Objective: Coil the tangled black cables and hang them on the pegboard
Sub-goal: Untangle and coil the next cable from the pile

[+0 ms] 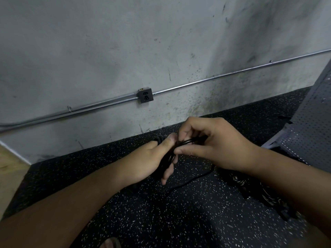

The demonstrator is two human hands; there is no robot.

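My left hand (154,158) grips a bundle of coiled black cable (168,156), thumb on top and fingers curled under it. My right hand (211,142) pinches several strands of the same cable (188,141) between thumb and fingers, right beside the left thumb. A loose tail of the black cable (193,181) hangs from the bundle and trails across the speckled floor. The grey pegboard (308,133) stands at the right edge, leaning low over the floor.
A second pile of black and striped cable (265,192) lies on the black speckled floor (161,221) under my right forearm. A concrete wall ahead carries a metal conduit (215,77) and an outlet box (145,95). Wooden flooring (9,169) shows at far left.
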